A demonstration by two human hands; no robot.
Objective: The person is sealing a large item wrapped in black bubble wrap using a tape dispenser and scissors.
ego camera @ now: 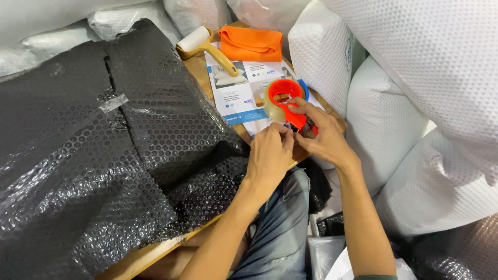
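Observation:
A red and blue tape dispenser [285, 98] with a roll of clear tape stands on a printed leaflet [237, 96] on the wooden table. My right hand [322, 136] grips the dispenser's red handle from the right. My left hand [270, 155] pinches at the dispenser's cutting end, fingertips touching my right hand's; whether it holds the tape end is hidden. A large parcel wrapped in black bubble wrap [98, 145] lies to the left, with a strip of clear tape on its seam.
A lint roller [199, 44] with a yellow handle and a folded orange cloth [251, 42] lie at the table's far end. White mesh-covered pillows [415, 83] are stacked at right. The table's wooden edge [155, 251] runs below the parcel.

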